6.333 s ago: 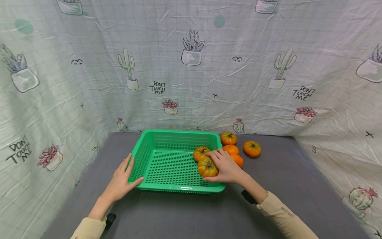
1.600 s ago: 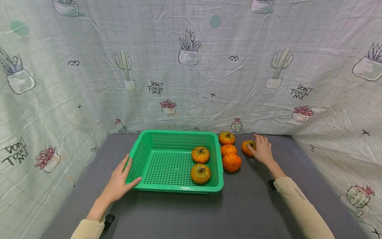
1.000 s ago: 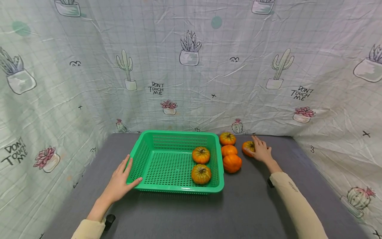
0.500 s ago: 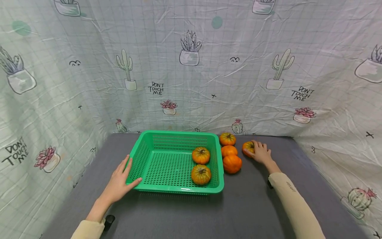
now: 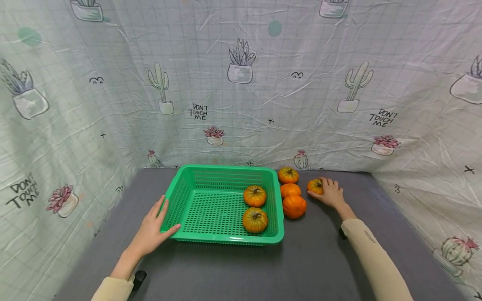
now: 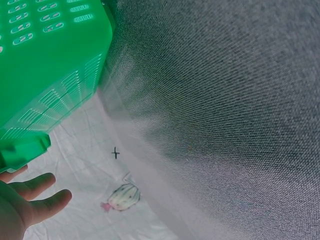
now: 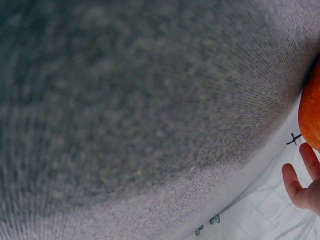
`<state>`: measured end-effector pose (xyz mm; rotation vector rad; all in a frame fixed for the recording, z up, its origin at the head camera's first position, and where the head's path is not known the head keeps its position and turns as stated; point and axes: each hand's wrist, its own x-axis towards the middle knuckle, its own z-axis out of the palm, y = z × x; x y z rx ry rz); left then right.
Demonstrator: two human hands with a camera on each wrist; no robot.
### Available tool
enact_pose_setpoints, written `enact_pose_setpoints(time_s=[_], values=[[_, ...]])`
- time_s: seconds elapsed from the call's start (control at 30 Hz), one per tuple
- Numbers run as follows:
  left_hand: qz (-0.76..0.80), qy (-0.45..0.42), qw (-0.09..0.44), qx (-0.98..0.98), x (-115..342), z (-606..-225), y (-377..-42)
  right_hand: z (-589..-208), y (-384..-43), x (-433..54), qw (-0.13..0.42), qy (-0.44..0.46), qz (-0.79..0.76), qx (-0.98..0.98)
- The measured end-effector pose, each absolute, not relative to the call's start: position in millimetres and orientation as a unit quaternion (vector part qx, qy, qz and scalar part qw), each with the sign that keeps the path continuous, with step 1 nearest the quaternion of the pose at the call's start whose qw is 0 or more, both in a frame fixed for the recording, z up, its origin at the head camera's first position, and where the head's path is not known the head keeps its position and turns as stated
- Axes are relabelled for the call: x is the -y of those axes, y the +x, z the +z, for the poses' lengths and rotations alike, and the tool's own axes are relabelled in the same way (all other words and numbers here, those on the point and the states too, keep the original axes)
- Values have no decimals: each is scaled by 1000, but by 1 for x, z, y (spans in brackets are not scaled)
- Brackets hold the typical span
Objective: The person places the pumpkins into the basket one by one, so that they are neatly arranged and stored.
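Observation:
In the head view my left hand [image 5: 150, 230] lies at the left front corner of a green plastic basket [image 5: 222, 238], fingers spread along its rim. The left wrist view shows those fingertips [image 6: 52, 206] beside the basket's rim [image 6: 25, 150]. My right hand [image 5: 331, 194] grips a small orange pumpkin [image 5: 315, 186] on the table, thumb on its near side and fingers over its right side. Part of that pumpkin [image 7: 311, 107] shows at the edge of the right wrist view. Two greenish-orange pumpkins, one behind [image 5: 255, 196] and one in front [image 5: 255, 220], sit in the basket's right side.
Between basket and right hand stand more pumpkins: a greenish-topped one [image 5: 288, 175] at the back and two plain orange ones [image 5: 290, 190] close together against the basket's right side. A printed cloth [image 5: 241, 104] walls the grey table [image 5: 241, 271] at back and sides.
Since the oldest frame, my right hand has let go of the front pumpkin in the basket and moved right to another. Lately its fingers have drawn in around that one. The left hand stays put.

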<state>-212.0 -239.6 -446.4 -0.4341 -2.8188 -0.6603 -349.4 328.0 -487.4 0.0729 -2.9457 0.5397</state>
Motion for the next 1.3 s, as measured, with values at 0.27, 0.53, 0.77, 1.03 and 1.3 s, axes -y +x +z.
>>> enact_pose_setpoints(time_s=[0.27,0.53,0.77,1.03,1.3], values=[[-222,-149,109,957,240,-447,-213,-485,-345,-331,95,42,172,980],[-219,-148,102,959,240,-443,-211,-478,-336,-334,101,72,164,979],[-207,-148,85,963,240,-440,-210,-472,-325,-333,94,87,161,979],[-195,-146,65,968,240,-432,-211,-456,-313,-323,121,108,167,973],[-188,-146,66,969,239,-430,-211,-441,-299,-310,136,125,168,968]])
